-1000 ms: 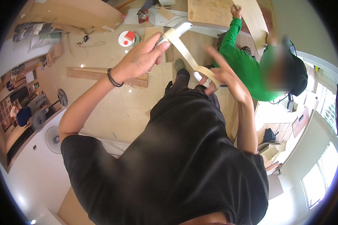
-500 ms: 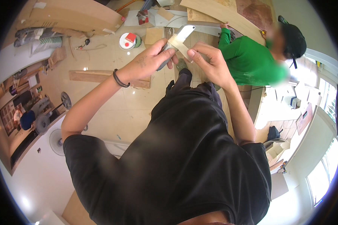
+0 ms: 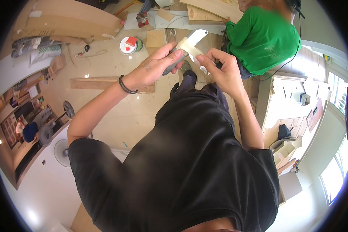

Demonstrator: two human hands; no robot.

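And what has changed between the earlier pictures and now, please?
The right hand moved leftward, toward the left hand, shortening the pale tape strip; the tape roll no longer shows clearly. The co-worker in green shifted toward the picture's top. The left hand still grips the grey-handled tool.

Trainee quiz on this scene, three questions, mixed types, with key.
1. Which hand grips the grey-handled tool?

2. True or false: the right hand holds the pale tape that runs to the tool.

3. What colour is the co-worker's top?
A) black
B) orange
C) green

Key:
1. The left hand.
2. True; its thumb and fingers pinch the tape.
3. C
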